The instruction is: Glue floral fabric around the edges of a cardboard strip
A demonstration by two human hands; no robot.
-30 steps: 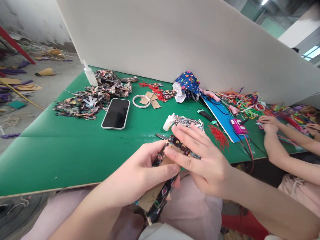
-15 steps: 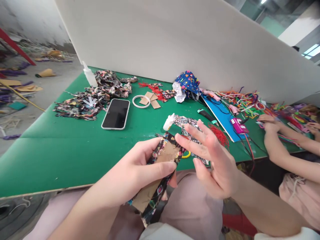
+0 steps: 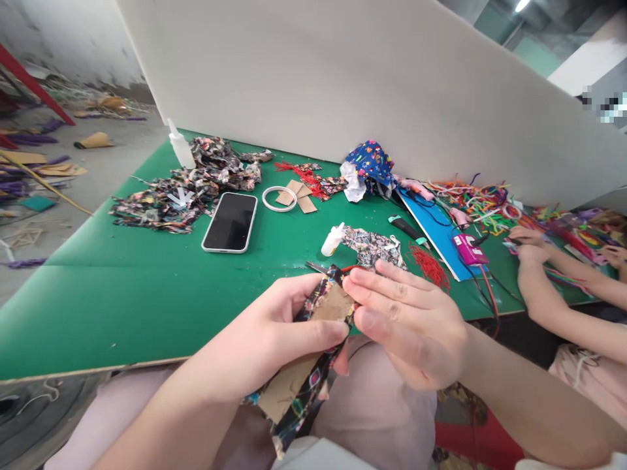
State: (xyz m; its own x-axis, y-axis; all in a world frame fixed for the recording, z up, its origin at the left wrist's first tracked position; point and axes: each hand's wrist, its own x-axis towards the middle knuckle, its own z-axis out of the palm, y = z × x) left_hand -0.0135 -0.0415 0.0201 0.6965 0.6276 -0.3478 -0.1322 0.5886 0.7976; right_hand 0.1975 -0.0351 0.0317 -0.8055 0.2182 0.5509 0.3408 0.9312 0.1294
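My left hand grips a cardboard strip edged with dark floral fabric, its thumb lying across the bare brown face. The strip slants over my lap. With its fingers pressed together, my right hand pinches the strip's upper right edge, where the fabric folds over. Just beyond the strip's top, a pointed blade shows, probably scissors, mostly hidden. A small white glue bottle lies behind it, beside a piece of pale floral fabric.
On the green table are a phone, a white ring, cardboard pieces, a floral fabric heap, an upright bottle, a cutter and red cords. A co-worker's hands are at right.
My right hand has closed from spread fingers and moved onto the strip's upper right edge. My left hand keeps its grip. The view has shifted slightly.
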